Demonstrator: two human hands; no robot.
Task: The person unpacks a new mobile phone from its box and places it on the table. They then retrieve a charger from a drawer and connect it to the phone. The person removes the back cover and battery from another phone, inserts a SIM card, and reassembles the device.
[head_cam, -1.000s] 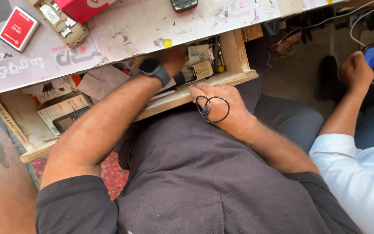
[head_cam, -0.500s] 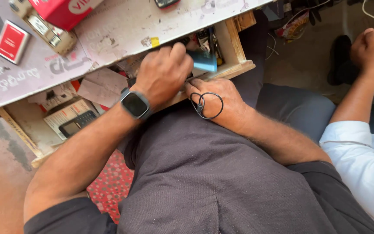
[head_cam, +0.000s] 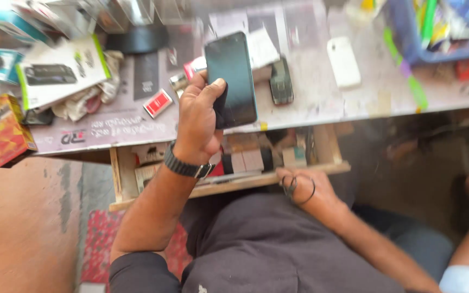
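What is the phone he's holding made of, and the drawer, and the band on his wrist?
The phone in the left hand looks like glossy dark glass with a teal edge, probably plastic; it shines. The open drawer looks like bare, pale wood, unpainted. The watch band looks matte black, maybe rubber; too blurred to be sure.

Black phone (head_cam: 232, 78) with a teal edge, black watch (head_cam: 187, 167), white phone (head_cam: 343, 61), orange-red box (head_cam: 4, 129), blue basket (head_cam: 408, 38), grey shirt (head_cam: 278, 244), red patterned cloth (head_cam: 96, 244)
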